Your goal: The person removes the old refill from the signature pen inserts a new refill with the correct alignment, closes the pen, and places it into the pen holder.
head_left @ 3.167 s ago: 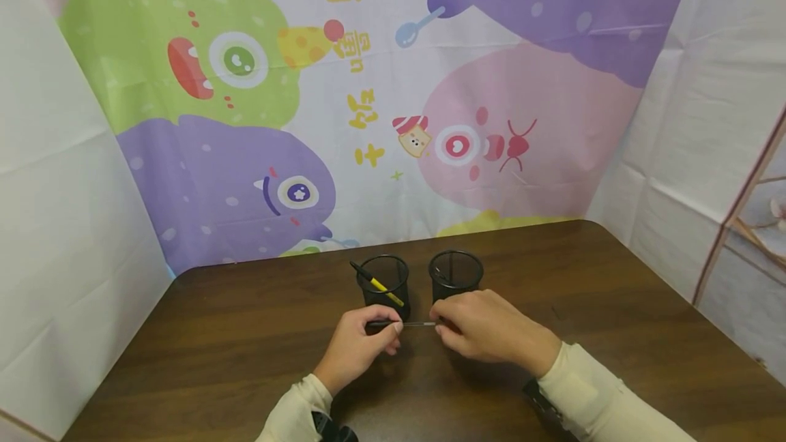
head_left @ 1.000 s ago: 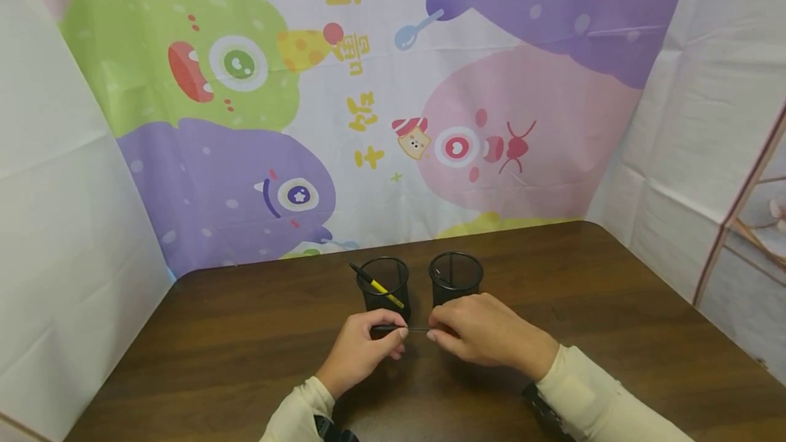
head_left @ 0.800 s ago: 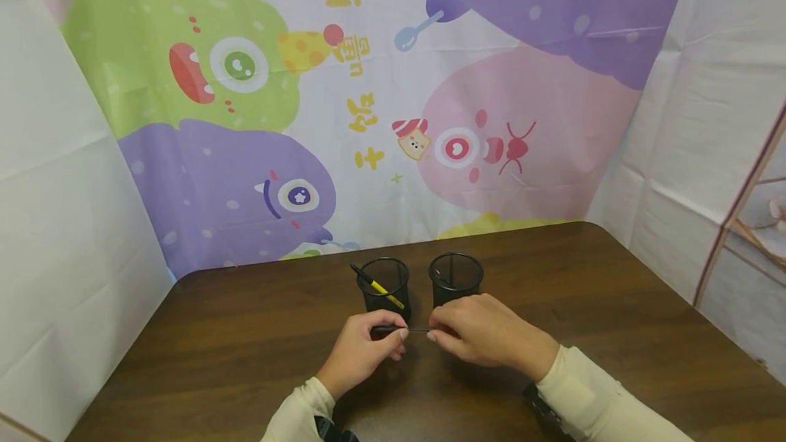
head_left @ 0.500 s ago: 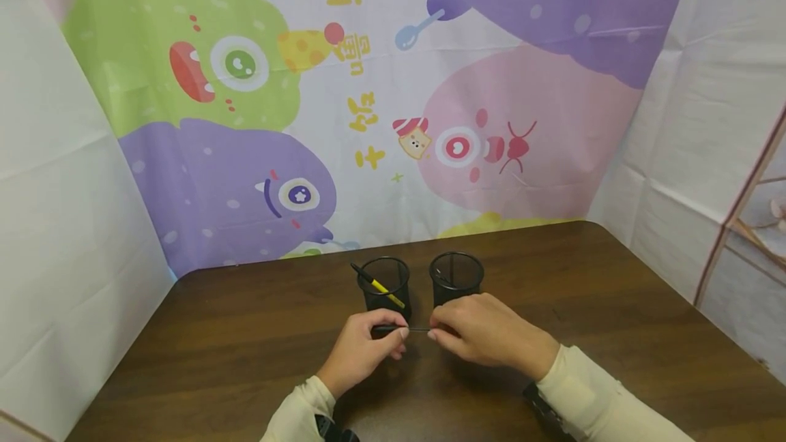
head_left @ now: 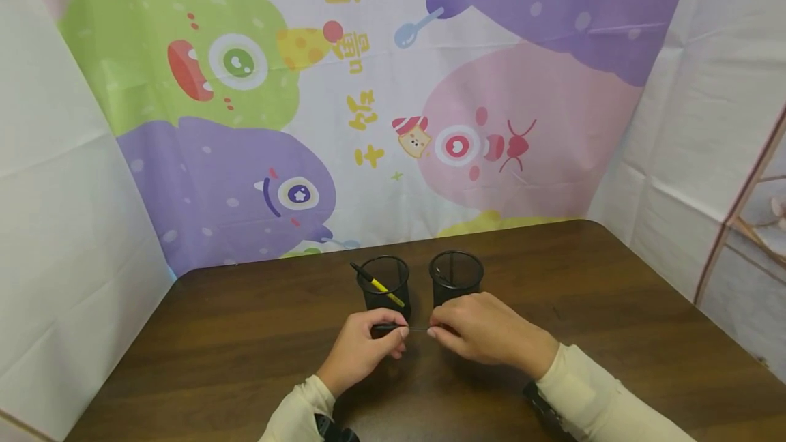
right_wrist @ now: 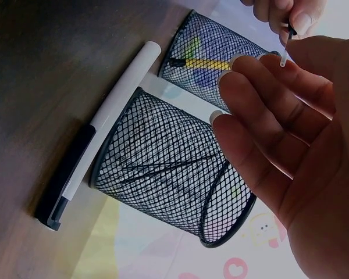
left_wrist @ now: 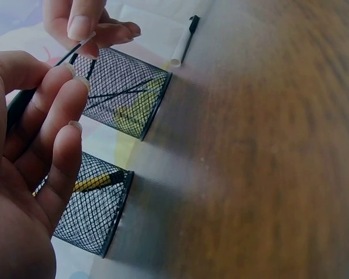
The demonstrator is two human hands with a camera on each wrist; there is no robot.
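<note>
In the head view my left hand (head_left: 359, 348) holds a slim black pen piece (head_left: 385, 328) level between thumb and fingers. A thin rod (head_left: 419, 329) runs from it to my right hand (head_left: 485, 330), whose thumb and forefinger pinch its far end. The right wrist view shows the rod's pale tip (right_wrist: 283, 62) at the right fingers; the left wrist view has the black piece (left_wrist: 23, 104) inside the left hand. A white-and-black pen barrel (right_wrist: 107, 96) lies on the table beside the right-hand mesh cup (right_wrist: 163, 151); its end (left_wrist: 175, 61) looks open.
Two black mesh cups stand just beyond my hands. The left cup (head_left: 372, 303) holds a yellow-and-black pen (head_left: 379, 286) leaning on its rim. Thin dark sticks (right_wrist: 168, 168) lie within the right cup. A printed cloth (head_left: 381, 210) hangs behind the brown table (head_left: 245, 333).
Since the oldest frame my hands have drawn slightly closer together, and less of the thin rod shows between them. Over the last second they have stayed almost still.
</note>
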